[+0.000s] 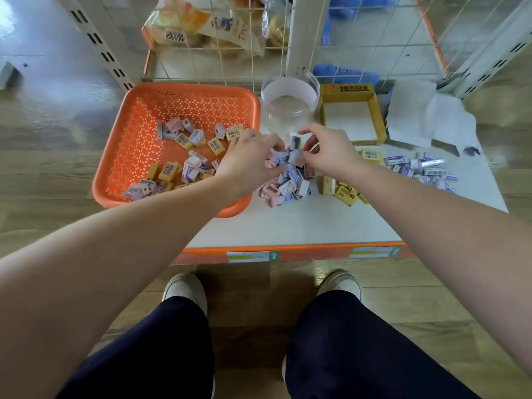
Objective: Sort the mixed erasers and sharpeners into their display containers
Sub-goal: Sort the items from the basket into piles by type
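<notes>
Head view, the only one I have. Mid-frame, both hands meet over a heap of sharpeners (pixel 288 182) lying on the white shelf (pixel 302 226), just right of the orange basket (pixel 184 90). The left hand (pixel 250 159) has its fingers curled down into the top of the heap. The right hand (pixel 331 152) is curled the same way from the other side, with thumb and fingertips closing on the uppermost pieces. I read both as grasping sharpeners, though the knuckles hide the exact contact.

The sharpeners are small boxy plastic blocks in pastel pink, blue and lilac, with hard smooth faces. I judge them light, rigid and a little slippery, so they are easier to scoop by the handful or pinch across the flat sides than to take by the corners.

The basket is perforated plastic with rounded corners, and it holds a mixed lot (pixel 190 165) of sharpeners and wrapped erasers. Above the heap stands a clear round jar (pixel 290 90), open and apparently empty. Right of it is an open yellow card box (pixel 380 122). Yellow-sleeved erasers (pixel 344 192) lie at lower right of the heap, and purple-and-white erasers (pixel 423 168) sit further right. These will be soft, grippy and unbreakable. Crumpled white paper (pixel 414 113) lies at upper right.
</notes>
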The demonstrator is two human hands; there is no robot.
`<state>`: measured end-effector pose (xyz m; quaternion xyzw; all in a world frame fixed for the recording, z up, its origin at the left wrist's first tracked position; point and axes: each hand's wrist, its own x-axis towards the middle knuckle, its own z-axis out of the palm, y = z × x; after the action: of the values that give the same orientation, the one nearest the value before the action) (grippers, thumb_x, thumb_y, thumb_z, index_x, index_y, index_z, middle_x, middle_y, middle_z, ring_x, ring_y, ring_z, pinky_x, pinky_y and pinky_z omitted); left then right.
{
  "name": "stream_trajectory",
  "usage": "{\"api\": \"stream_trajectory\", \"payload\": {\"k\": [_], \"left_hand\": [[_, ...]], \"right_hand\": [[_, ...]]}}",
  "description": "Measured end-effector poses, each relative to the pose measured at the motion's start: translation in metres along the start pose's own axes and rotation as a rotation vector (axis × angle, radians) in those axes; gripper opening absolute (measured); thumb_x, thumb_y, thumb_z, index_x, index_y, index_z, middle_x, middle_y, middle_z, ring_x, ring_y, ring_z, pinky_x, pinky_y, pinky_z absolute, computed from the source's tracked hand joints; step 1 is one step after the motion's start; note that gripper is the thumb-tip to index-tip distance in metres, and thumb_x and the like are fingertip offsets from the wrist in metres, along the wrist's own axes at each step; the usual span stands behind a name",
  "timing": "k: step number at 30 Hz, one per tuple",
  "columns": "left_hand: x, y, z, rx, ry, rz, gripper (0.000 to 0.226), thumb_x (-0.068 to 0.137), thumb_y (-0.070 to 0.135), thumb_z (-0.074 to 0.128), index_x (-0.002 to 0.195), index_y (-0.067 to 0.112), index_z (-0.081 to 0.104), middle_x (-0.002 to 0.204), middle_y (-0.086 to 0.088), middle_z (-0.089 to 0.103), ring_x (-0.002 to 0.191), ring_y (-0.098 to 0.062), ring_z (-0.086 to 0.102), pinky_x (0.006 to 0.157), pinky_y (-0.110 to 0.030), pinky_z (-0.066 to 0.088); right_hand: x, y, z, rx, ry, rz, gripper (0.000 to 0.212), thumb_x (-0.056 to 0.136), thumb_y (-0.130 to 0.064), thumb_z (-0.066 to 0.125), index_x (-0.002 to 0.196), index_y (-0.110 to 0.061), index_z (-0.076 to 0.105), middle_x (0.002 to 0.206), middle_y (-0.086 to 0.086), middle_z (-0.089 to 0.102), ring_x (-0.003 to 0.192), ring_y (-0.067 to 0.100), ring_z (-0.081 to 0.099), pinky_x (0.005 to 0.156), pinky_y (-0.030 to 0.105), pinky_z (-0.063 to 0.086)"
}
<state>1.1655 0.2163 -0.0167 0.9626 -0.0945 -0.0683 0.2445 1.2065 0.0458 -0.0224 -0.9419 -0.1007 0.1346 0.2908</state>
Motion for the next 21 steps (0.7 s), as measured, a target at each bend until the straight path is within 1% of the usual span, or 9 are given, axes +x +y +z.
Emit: {"api": "stream_trajectory", "payload": {"k": [3, 6, 8, 11, 14, 16, 18, 19, 21], "left_hand": [[0.004, -0.011, -0.01, -0.126, 0.133, 0.014, 0.029, 0.087, 0.027, 0.064, 0.114, 0.02, 0.057, 0.103, 0.01, 0.044, 0.111, -0.012, 0.04, 0.087, -0.026, 0.033], [0.007, -0.036, -0.026, -0.209, 0.297, -0.084, 0.023, 0.087, 0.021, 0.064, 0.109, 0.019, 0.059, 0.101, 0.011, 0.052, 0.095, -0.006, 0.045, 0.071, -0.012, 0.03], [0.004, -0.056, -0.034, -0.261, 0.353, -0.158, 0.022, 0.085, 0.02, 0.066, 0.106, 0.016, 0.061, 0.096, 0.008, 0.057, 0.084, -0.008, 0.051, 0.068, -0.014, 0.033], [-0.007, -0.085, -0.039, -0.221, 0.287, -0.25, 0.019, 0.084, 0.016, 0.067, 0.102, 0.012, 0.063, 0.093, 0.005, 0.06, 0.082, -0.011, 0.054, 0.071, -0.014, 0.033], [-0.025, -0.112, -0.035, -0.145, 0.151, -0.287, 0.021, 0.083, 0.014, 0.068, 0.103, 0.012, 0.064, 0.094, 0.002, 0.062, 0.084, -0.012, 0.055, 0.072, -0.016, 0.035], [-0.033, -0.123, -0.03, -0.107, 0.057, -0.273, 0.024, 0.082, 0.014, 0.069, 0.105, 0.013, 0.064, 0.102, -0.003, 0.065, 0.09, -0.014, 0.056, 0.076, -0.02, 0.04], [-0.035, -0.129, -0.027, -0.047, 0.014, -0.251, 0.028, 0.081, 0.014, 0.069, 0.108, 0.013, 0.064, 0.11, -0.006, 0.065, 0.101, -0.021, 0.058, 0.083, -0.027, 0.042], [-0.035, -0.132, -0.027, -0.037, 0.016, -0.249, 0.029, 0.081, 0.014, 0.069, 0.11, 0.013, 0.063, 0.113, -0.006, 0.064, 0.105, -0.023, 0.057, 0.087, -0.03, 0.042], [-0.033, -0.136, -0.026, -0.032, 0.012, -0.257, 0.036, 0.081, 0.015, 0.068, 0.116, 0.015, 0.061, 0.118, -0.006, 0.062, 0.112, -0.025, 0.053, 0.092, -0.034, 0.042]], "right_hand": [[0.005, -0.008, 0.0, 0.051, 0.081, -0.03, 0.04, 0.088, -0.009, 0.054, 0.126, -0.017, 0.052, 0.091, -0.001, 0.06, 0.081, 0.014, 0.056, 0.081, 0.025, 0.046], [0.013, -0.029, 0.005, 0.09, 0.164, -0.085, 0.034, 0.087, -0.007, 0.053, 0.119, -0.015, 0.057, 0.088, -0.003, 0.059, 0.081, 0.012, 0.056, 0.08, 0.025, 0.048], [0.019, -0.046, 0.012, 0.093, 0.193, -0.137, 0.027, 0.086, -0.007, 0.053, 0.11, -0.015, 0.062, 0.089, -0.004, 0.06, 0.082, 0.011, 0.058, 0.081, 0.027, 0.05], [0.026, -0.072, 0.023, 0.088, 0.17, -0.229, 0.02, 0.087, -0.009, 0.053, 0.098, -0.016, 0.067, 0.089, -0.008, 0.061, 0.082, 0.008, 0.058, 0.078, 0.022, 0.048], [0.034, -0.095, 0.039, 0.028, 0.093, -0.305, 0.02, 0.086, -0.008, 0.053, 0.094, -0.016, 0.069, 0.088, -0.012, 0.059, 0.08, 0.004, 0.053, 0.07, 0.014, 0.04], [0.039, -0.104, 0.049, -0.007, 0.016, -0.329, 0.021, 0.086, -0.007, 0.054, 0.097, -0.014, 0.07, 0.091, -0.01, 0.062, 0.083, 0.003, 0.053, 0.073, 0.012, 0.038], [0.044, -0.107, 0.057, -0.068, -0.028, -0.348, 0.021, 0.087, -0.007, 0.055, 0.102, -0.012, 0.07, 0.102, -0.002, 0.068, 0.088, 0.004, 0.054, 0.077, 0.01, 0.034], [0.046, -0.107, 0.06, -0.104, -0.041, -0.358, 0.022, 0.087, -0.007, 0.055, 0.103, -0.012, 0.069, 0.106, 0.0, 0.068, 0.092, 0.007, 0.056, 0.08, 0.012, 0.035], [0.05, -0.109, 0.066, -0.199, -0.082, -0.379, 0.023, 0.087, -0.012, 0.055, 0.106, -0.016, 0.069, 0.111, 0.001, 0.067, 0.1, 0.015, 0.059, 0.086, 0.024, 0.042]]}}
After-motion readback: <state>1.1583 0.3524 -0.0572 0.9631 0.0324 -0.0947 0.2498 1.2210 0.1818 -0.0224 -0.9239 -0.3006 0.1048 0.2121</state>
